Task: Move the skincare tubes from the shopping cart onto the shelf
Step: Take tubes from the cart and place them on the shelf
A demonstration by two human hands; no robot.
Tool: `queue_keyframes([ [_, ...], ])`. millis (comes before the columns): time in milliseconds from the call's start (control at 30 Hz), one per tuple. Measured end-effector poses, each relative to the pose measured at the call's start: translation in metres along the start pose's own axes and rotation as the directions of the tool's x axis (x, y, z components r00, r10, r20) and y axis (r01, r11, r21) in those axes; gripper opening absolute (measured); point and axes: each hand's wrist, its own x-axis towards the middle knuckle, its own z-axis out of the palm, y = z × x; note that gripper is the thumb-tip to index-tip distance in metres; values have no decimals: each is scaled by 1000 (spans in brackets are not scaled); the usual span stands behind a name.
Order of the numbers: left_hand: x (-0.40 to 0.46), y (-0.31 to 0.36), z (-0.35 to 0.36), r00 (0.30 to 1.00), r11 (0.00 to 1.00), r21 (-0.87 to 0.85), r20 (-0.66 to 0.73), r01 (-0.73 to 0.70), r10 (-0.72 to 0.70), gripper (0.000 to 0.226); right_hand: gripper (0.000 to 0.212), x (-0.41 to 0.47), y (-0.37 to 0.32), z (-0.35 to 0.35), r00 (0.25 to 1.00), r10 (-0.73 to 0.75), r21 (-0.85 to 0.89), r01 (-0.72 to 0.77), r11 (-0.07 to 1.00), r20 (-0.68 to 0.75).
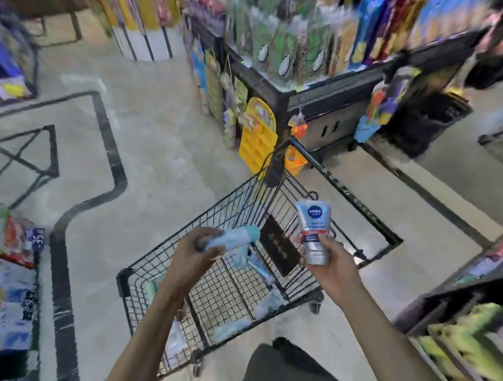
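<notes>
The silver tube (313, 233) stands upright in the right hand (326, 260), crimped end up and cap end down; the thumb lies across the lower front of the tube and the fingers wrap behind it, so the printed blue round logo faces the camera above the grip. The pale blue tube (233, 239) lies roughly level in the left hand (198, 253), its teal end projecting to the right past the fingers and its other end enclosed by them. Both tubes are held above the black wire shopping cart (240, 265), which stands on a beige tiled floor (165, 145) marked with a black border line. Further tubes (258, 268) lie on the cart's wire bottom, blurred; their number cannot be determined. A dark rectangular panel (279, 247) hangs on the cart's inner wall between the 2 hands. A black display stand (322, 98) loaded with coloured packs sits beyond the cart, with yellow hanging packs (258, 138) on its near corner. A shelf (469, 292) with green and yellow goods runs along the right edge, and stacked packages (4, 264) occupy the lower left. Left-hand fingers are curled fully round the pale blue tube. Right-hand fingers and thumb are clamped on the lower body of the silver tube.
</notes>
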Motion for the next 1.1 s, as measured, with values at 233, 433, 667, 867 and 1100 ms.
queue_keyframes([
  [233, -12, 15, 33, 979, 996, 33, 193, -80, 72, 30, 80, -94, 15, -35, 975, -183, 22, 187, 982, -125],
  [433, -24, 37, 85, 925, 987, 42, 358, -154, 129, 36, 51, -167, 15, -68, 908, -315, 45, 340, 939, -278],
  [667, -63, 75, 172, 823, 963, 21, 524, -269, 219, 42, 86, -261, 11, -110, 790, -451, -5, 494, 869, -416],
  [867, -124, 90, 263, 710, 965, -105, 658, -242, 249, 52, 38, -359, 22, -160, 673, -509, 79, 641, 764, -537],
  [1100, -234, 90, 373, 623, 981, -193, 764, -31, 170, 56, 45, -488, 42, -216, 542, -577, 56, 756, 652, -611],
])
